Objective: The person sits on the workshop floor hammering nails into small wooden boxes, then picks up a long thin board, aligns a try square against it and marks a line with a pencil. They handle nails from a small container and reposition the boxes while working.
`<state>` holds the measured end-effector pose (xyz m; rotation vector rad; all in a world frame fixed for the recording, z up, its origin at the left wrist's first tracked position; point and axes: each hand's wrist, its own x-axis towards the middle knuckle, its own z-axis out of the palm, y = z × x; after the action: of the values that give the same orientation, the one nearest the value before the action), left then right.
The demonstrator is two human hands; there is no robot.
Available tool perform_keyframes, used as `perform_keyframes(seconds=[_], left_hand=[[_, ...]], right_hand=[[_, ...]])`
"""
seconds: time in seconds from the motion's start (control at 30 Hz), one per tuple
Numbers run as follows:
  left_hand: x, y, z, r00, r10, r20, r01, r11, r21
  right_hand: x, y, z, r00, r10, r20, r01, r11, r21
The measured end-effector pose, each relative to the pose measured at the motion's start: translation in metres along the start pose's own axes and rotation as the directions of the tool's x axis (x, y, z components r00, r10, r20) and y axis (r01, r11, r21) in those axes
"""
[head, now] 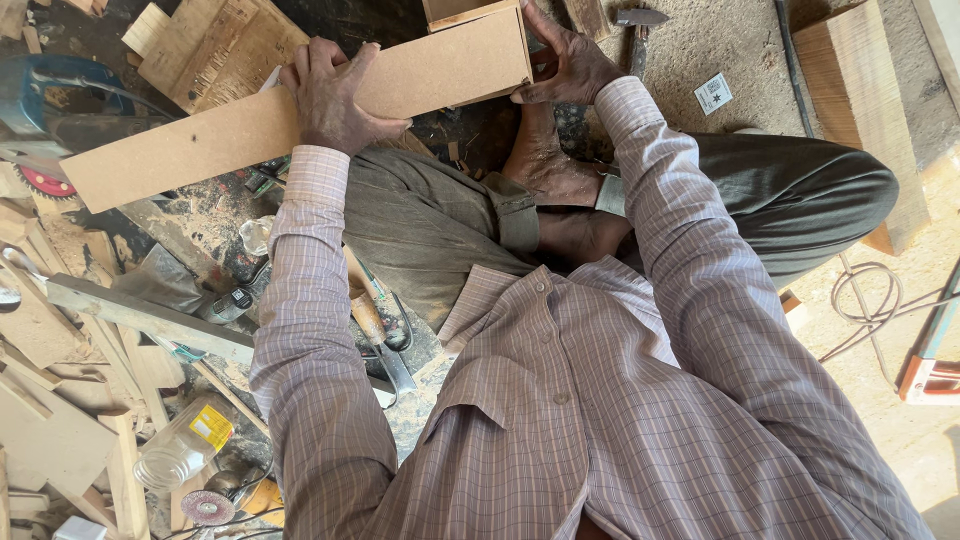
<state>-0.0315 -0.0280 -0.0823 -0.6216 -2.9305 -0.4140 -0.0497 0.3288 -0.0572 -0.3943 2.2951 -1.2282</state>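
A long tan fibreboard panel [200, 140] stretches from the left to the upper middle, lying flat across my lap. My left hand [335, 95] grips it near its middle, fingers wrapped over its far edge. My right hand [565, 65] holds the panel's right end, where a small open wooden box frame [470, 12] meets it. I sit cross-legged on the floor, a bare foot [545, 165] under the panel.
A circular saw with a red blade [45, 120] lies at the left. Wood offcuts [60, 400], a clear plastic jar [185, 450], pliers and a chisel [380, 335] lie at the lower left. A thick plank [860, 90] and a hammer [640, 25] sit at the upper right.
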Motion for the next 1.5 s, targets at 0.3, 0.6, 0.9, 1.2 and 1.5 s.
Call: perform_keyframes(seconds=[0.3, 0.6, 0.9, 1.2, 1.5], left_hand=[[0.002, 0.0, -0.005, 1.0, 0.015, 0.004, -0.015, 0.999, -0.033], [0.008, 0.005, -0.013, 1.0, 0.021, 0.01, -0.021, 1.0, -0.017], [0.012, 0.008, -0.012, 1.0, 0.02, 0.015, -0.02, 1.0, 0.019], [0.025, 0.029, -0.009, 0.996, -0.021, 0.091, 0.026, 0.998, -0.053], [0.037, 0.033, -0.008, 0.989, 0.077, 0.13, -0.072, 0.997, -0.042]], right_hand=[[0.0, 0.003, 0.001, 0.99, -0.139, -0.039, 0.135, 0.987, -0.086], [-0.002, -0.01, 0.0, 0.973, -0.228, -0.032, 0.229, 0.971, 0.068], [-0.003, -0.012, -0.001, 0.984, -0.177, -0.03, 0.177, 0.984, 0.021], [0.005, -0.016, -0.026, 0.981, -0.192, 0.025, 0.192, 0.981, -0.034], [0.005, -0.018, -0.024, 0.996, -0.086, 0.01, 0.086, 0.976, -0.203]])
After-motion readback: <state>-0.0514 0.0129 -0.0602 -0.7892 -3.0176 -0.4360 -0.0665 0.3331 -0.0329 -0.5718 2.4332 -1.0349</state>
